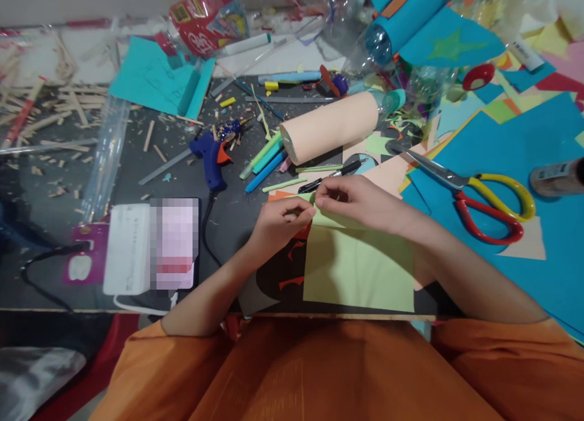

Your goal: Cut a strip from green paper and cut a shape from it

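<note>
A sheet of light green paper lies before me at the table's front edge, with a crease or overlapping strip near its top. At its upper left corner my left hand is closed, thumb and forefinger pressed together on the paper's edge. The fingertips of my right hand almost touch those of the left, also pinched at that edge. Just beyond the hands lie a black pen and thin green paper strips. Orange-red paper scraps are beside the sheet. My fingers partly hide the top edge.
Scissors lie open on blue paper at right. A bottle wrapped in peach paper rests behind several markers. Left are a corded glue gun, a phone and a white power bank. Wood scraps litter the far left.
</note>
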Demonstrator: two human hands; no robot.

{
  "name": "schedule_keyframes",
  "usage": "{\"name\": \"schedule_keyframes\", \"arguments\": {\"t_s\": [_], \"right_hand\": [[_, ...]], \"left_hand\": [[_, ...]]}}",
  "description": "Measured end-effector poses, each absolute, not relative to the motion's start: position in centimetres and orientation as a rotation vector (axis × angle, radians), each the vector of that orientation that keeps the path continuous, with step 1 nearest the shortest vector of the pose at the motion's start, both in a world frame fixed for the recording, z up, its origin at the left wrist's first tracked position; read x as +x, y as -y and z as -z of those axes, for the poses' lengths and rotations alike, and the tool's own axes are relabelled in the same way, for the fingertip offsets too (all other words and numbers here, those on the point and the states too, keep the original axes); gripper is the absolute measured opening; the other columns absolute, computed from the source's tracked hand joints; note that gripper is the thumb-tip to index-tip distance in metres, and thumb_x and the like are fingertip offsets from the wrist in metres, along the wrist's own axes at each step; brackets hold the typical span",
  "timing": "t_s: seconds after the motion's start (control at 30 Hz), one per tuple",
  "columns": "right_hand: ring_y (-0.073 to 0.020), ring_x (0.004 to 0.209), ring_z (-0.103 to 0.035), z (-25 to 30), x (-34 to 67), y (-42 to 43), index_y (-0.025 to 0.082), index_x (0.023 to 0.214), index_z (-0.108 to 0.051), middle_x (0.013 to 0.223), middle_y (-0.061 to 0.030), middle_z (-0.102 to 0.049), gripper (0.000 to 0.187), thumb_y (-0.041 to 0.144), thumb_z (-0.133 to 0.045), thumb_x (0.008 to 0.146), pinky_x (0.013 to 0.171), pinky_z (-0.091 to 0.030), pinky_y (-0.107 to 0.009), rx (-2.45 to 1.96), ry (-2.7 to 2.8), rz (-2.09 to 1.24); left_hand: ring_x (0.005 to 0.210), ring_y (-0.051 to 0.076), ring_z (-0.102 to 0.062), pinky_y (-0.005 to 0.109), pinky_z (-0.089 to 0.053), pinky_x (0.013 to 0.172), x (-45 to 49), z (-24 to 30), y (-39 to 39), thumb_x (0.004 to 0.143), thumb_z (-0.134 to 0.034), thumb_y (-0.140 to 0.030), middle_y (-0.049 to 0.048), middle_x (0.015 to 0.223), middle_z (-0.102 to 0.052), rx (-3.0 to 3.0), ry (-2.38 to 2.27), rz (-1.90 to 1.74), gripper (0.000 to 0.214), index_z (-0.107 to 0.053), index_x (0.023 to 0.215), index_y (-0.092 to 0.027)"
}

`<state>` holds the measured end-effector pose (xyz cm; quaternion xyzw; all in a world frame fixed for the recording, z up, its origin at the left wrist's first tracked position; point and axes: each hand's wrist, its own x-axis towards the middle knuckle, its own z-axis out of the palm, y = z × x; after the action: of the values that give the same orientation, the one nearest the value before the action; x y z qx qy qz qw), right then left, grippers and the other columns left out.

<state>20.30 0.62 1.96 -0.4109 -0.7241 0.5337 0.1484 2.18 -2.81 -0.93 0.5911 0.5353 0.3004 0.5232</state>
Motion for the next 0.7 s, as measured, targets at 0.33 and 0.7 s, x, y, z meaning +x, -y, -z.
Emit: {"name": "schedule_keyframes", "arguments": {"t_s": [0.33,0.7], "right_hand": [[-0.0110,0.062,-0.040,-1.90,20.43,-0.84,0.017,0.075,-0.053,0.068,0.0023,-0.050,0.016,0.027,-0.048,0.086,0.058,-0.028,-0.025,-1.195,2.106,-1.526],[-0.0087,0.057,-0.036,-1.66,20.14,-0.53,0.018,0.070,-0.050,0.063,0.0048,-0.045,0.017,0.023,-0.049,0.086,0.056,-0.026,-0.024,-1.182,2.089,-1.479]], "left_hand": [[0.043,0.005,-0.027,0.021,-0.022,0.042,2.13,0.89,2.76,0.074,-0.057,-0.029,-0.0061,0.050,-0.044,1.450,-1.309,-0.737,0.018,-0.058,0.059,-0.018],[0.049,0.006,-0.043,0.016,-0.033,0.046,2.21,0.60,2.61,0.071,-0.057,-0.030,-0.0036,0.057,-0.054,1.377,-1.316,-0.761,0.017,-0.060,0.062,-0.016]]}}
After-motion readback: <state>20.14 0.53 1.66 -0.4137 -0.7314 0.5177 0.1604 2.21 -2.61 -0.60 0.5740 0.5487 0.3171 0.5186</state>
